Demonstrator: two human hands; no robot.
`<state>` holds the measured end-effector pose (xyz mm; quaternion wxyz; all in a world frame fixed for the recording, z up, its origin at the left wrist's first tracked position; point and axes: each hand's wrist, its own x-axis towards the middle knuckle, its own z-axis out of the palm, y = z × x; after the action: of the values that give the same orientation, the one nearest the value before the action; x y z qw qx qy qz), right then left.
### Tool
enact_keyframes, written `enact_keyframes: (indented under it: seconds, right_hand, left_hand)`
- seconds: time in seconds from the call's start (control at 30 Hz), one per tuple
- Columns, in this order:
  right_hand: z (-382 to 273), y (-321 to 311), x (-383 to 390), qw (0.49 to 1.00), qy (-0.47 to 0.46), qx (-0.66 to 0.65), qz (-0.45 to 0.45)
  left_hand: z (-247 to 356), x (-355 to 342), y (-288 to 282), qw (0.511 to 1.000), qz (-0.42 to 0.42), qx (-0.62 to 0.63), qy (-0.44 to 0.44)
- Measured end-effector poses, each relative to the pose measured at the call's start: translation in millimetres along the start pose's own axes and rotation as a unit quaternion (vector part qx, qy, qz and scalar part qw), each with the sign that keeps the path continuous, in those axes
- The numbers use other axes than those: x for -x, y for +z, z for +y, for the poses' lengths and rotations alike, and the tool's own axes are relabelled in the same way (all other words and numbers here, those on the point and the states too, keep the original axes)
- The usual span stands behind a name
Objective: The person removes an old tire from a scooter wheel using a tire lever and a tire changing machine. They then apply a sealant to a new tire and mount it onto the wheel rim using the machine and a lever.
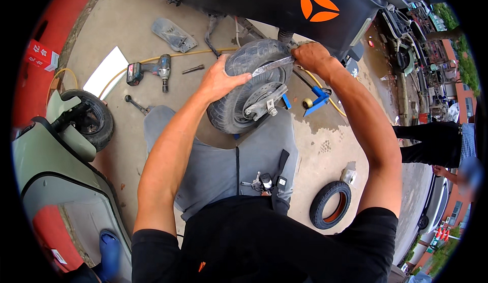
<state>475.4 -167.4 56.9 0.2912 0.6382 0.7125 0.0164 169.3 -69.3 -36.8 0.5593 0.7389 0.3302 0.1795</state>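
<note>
A scooter wheel (219, 112) with a worn black tire stands upright between my knees, its hub and metal bracket (265, 102) facing me. My left hand (221, 82) grips the tire's left side, thumb on the front and fingers hidden behind. That thumb lies at the left end of a flat metal tire lever (273, 66). My right hand (311, 58) is closed around the lever's other end at the wheel's upper right. The lever slants across the upper part of the wheel. Its contact with the rim is hard to make out.
A dark scooter body (264, 3) hangs over the wheel. On the ground lie a cordless impact driver (163, 69), a socket extension (193, 69), a blue tool (319, 100), a yellow hose (195, 52) and a loose tire (317, 209). A green scooter (66, 181) stands left; a person (437, 143) stands right.
</note>
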Motion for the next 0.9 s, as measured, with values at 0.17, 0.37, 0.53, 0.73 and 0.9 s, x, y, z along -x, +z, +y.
enact_keyframes:
  seconds: [0.17, 0.37, 0.53, 0.73, 0.9]
  right_hand:
    - [-33.7, -47.0, -19.6, 0.996, 0.0, 0.09, -0.021]
    - [-93.5, -114.5, -33.1, 0.985, -0.102, 0.141, -0.021]
    - [-109.3, -128.4, -47.2, 0.977, -0.148, 0.15, -0.04]
    - [-100.4, -140.1, -45.4, 0.978, -0.168, 0.115, -0.056]
    - [-46.1, -179.5, -6.8, 0.983, -0.128, 0.122, 0.051]
  left_hand:
    - [-21.6, 29.7, 0.5, 1.0, 0.027, 0.014, -0.007]
    - [-59.6, 84.2, -10.6, 0.995, -0.022, -0.036, -0.092]
    - [-31.4, 37.4, -8.4, 0.996, 0.077, 0.027, -0.025]
    - [-6.4, -0.4, 9.4, 0.979, 0.151, -0.139, -0.001]
    - [-9.1, 6.2, 12.4, 0.979, 0.159, -0.125, 0.036]
